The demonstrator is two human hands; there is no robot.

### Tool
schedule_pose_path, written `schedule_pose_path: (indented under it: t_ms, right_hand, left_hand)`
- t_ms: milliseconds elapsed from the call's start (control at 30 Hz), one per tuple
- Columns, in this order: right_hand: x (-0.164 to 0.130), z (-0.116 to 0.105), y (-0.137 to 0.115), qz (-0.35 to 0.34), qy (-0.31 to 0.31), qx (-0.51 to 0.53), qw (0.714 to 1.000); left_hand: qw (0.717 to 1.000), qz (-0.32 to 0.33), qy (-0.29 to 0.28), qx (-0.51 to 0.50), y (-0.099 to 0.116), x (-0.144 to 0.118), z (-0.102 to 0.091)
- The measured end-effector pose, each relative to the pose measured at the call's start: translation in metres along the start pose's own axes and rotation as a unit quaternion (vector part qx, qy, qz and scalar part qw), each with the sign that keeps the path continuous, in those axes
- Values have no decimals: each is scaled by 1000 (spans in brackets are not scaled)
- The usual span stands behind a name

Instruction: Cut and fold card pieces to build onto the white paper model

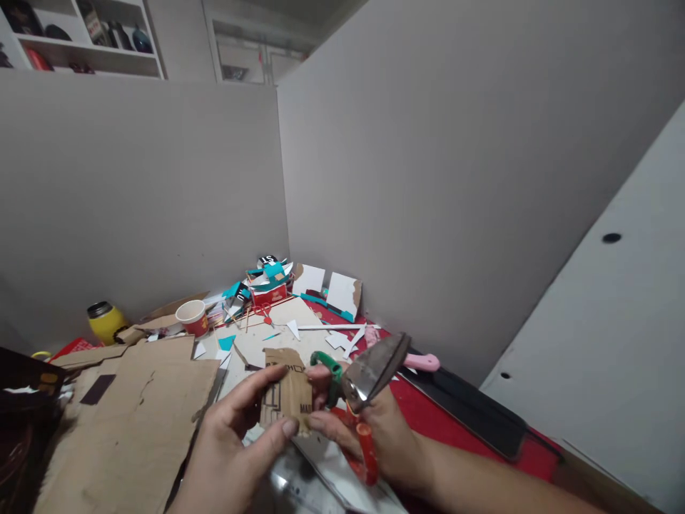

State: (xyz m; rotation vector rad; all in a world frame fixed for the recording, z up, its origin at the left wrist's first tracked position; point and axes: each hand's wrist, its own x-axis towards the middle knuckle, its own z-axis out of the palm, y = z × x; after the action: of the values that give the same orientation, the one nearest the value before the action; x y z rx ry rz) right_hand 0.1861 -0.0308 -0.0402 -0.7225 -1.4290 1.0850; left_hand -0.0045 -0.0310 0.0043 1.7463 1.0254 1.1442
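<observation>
My left hand [235,435] pinches a small brown cardboard piece [286,389] with black print between thumb and fingers, low in the middle of the view. My right hand [374,442] grips heavy shears [369,375] with one green and one red handle; the dark blades point up and right. The fingertips of my right hand also touch the right edge of the cardboard piece. The two hands meet over the cluttered table.
A large torn cardboard sheet [133,421] lies at the left. Behind stand a paper cup [193,318], a yellow jar [105,321] and a heap of teal, white and red scraps [267,285]. A pink-handled tool [422,362] lies on the red mat [428,414]. Grey partition walls enclose the corner.
</observation>
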Motion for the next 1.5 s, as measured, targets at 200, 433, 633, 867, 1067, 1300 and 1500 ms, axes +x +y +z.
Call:
schedule_pose_path:
  t_ms: [200,433,633,867,1067,1300,1500]
  right_hand:
    - [3,8,-5,76,-36,73,994]
    - [9,10,-22,101,-55,71,991]
    - [5,9,-22,81,-73,66,992]
    - [2,3,-15,72,-52,123,988]
    - [6,-1,-20,139,-89,183,969]
    - [13,-5,-26,206,-115,155,959]
    - [36,-24,-22,106,-94,-295,945]
  left_hand:
    - [989,82,-1,120,-16,-2,0]
    - [954,204,-2,222,-20,-2,-2]
    - [926,250,-4,284,-14,-3,-3]
    - [903,293,-44,313,2,-2,-11]
    - [777,438,26,451,5,0,-18]
    - [717,519,2,466,-3,5,-26]
    - [885,320,50,335,9,9,-40]
